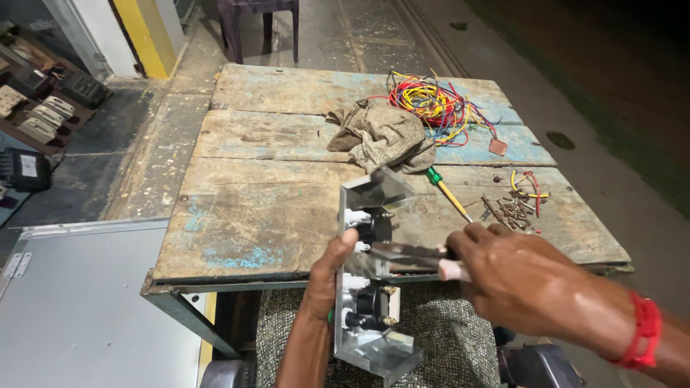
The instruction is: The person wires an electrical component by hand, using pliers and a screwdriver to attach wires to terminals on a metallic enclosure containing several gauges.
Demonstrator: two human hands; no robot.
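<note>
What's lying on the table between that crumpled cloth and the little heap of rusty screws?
In the head view, a green-handled screwdriver lies between the crumpled cloth and the rusty screws, its shaft angled down towards the right hand.

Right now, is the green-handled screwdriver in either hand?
No. The green-handled screwdriver lies on the wooden table beside the cloth; the right hand holds pliers instead.

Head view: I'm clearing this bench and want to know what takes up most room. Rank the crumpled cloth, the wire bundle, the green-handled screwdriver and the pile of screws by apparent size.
1. Crumpled cloth, largest.
2. Wire bundle, nearly as big; close call.
3. Green-handled screwdriver, long but thin.
4. Pile of screws, similar; hard to rank against the screwdriver.
</note>
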